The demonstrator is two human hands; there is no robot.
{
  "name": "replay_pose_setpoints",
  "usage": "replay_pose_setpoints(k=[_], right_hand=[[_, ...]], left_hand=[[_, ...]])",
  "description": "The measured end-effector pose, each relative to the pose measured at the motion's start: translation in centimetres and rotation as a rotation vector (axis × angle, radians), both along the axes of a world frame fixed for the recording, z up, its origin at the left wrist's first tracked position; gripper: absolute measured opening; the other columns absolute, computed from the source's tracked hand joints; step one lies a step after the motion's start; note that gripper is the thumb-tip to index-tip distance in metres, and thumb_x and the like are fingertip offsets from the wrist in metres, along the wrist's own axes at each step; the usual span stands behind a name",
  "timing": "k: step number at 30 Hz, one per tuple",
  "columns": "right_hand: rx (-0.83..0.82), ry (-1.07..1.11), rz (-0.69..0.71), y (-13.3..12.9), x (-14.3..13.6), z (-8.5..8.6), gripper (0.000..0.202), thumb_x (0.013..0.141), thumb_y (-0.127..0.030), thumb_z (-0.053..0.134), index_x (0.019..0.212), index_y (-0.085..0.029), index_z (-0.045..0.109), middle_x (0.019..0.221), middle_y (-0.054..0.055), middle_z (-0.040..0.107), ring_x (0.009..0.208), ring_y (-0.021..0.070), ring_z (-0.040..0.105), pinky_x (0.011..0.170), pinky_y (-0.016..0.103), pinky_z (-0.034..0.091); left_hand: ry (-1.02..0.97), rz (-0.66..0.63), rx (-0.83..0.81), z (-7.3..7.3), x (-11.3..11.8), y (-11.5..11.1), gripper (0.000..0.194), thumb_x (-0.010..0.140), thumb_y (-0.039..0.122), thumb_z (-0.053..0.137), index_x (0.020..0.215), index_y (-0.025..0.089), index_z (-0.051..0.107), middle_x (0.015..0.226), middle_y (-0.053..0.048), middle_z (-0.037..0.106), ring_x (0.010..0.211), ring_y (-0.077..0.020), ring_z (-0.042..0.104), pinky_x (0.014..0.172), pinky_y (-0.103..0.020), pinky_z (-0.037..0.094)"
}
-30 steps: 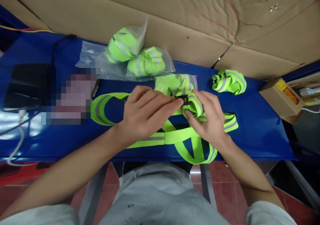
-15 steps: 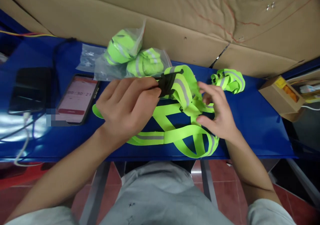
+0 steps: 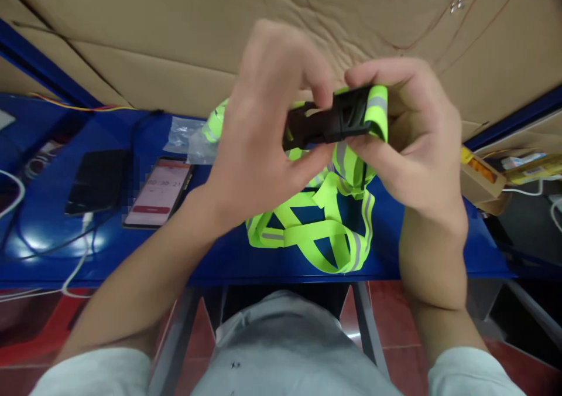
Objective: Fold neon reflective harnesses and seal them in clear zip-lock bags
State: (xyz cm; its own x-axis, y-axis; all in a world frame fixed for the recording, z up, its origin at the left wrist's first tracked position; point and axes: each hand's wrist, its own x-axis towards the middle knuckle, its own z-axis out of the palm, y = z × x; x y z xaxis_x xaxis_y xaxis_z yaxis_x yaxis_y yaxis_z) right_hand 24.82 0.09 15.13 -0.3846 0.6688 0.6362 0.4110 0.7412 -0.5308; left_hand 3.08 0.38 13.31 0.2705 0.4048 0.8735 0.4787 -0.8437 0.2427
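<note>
A black side-release buckle [image 3: 336, 120] is held up above the table between both hands, its two halves joined or pressed against each other. My left hand [image 3: 272, 120] pinches its left half between thumb and fingers. With thumb and index finger, my right hand [image 3: 413, 126] grips the right half, where a neon yellow-green strap with a grey reflective stripe loops through. Below hangs and lies the rest of the reflective strap harness [image 3: 316, 232], in loose loops on the blue table.
On the left lie a phone with a timer on its screen [image 3: 160, 194] and a black device with a white cable [image 3: 96, 179]. A clear plastic bag [image 3: 199, 147] sits behind my left hand. A cardboard box [image 3: 483, 176] stands at the right; cardboard [image 3: 175, 62] lines the back.
Both hands have lifted the buckle and come together on it. My right hand, open before, now grips the buckle's right end. The view has shifted slightly.
</note>
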Motion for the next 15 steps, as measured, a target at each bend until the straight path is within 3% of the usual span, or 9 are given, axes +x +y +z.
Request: replay_pose_setpoints(k=[3,6,9,12,15], right_hand=[[0.009,0.102,-0.084,0.8,-0.2,-0.2,0.039,0.099,-0.028,0.064,0.138,-0.033,0.057,0.146,0.001,0.064,0.129,0.0229,0.067,0.115,0.040,0.056],[0.010,0.207,-0.093,1.8,-0.3,-0.6,0.033,0.102,-0.038,0.059,0.133,-0.032,0.052,0.141,0.004,0.067,0.130,0.0237,0.067,0.115,0.043,0.056],[-0.064,0.223,-0.096,2.7,-0.1,-0.8,0.044,0.101,-0.055,0.055,0.139,-0.035,0.048,0.142,0.005,0.067,0.130,0.0264,0.067,0.111,0.048,0.058],[-0.204,0.161,-0.024,3.6,0.7,-0.6,0.077,0.094,-0.078,0.051,0.157,-0.036,0.036,0.145,0.008,0.066,0.133,0.0305,0.066,0.106,0.052,0.059],[-0.254,0.070,0.112,4.7,1.9,-0.8,0.099,0.088,-0.090,0.048,0.164,-0.029,0.033,0.135,0.012,0.071,0.130,0.0323,0.067,0.102,0.055,0.059]], left_hand=[[-0.136,-0.360,-0.356,0.5,-0.3,1.2,0.062,0.096,0.056,0.072,0.144,0.024,0.047,0.145,-0.012,0.058,0.137,-0.0290,0.059,0.113,-0.048,0.053],[-0.261,-0.611,-0.720,-0.2,-1.0,2.3,0.083,0.092,0.057,0.078,0.157,0.033,0.032,0.155,-0.009,0.056,0.131,-0.0264,0.065,0.109,-0.047,0.058],[-0.301,-0.831,-1.000,-1.3,-1.6,3.7,0.070,0.083,0.059,0.088,0.137,0.029,0.057,0.120,-0.006,0.074,0.097,-0.0226,0.075,0.086,-0.041,0.066],[-0.277,-0.996,-1.130,-0.9,-2.0,4.8,0.060,0.076,0.063,0.091,0.116,0.024,0.071,0.083,-0.001,0.067,0.070,-0.0167,0.068,0.065,-0.033,0.062],[-0.376,-1.156,-1.130,0.7,-1.7,4.8,0.053,0.076,0.054,0.094,0.113,0.022,0.073,0.074,0.003,0.060,0.061,-0.0123,0.064,0.058,-0.028,0.058]])
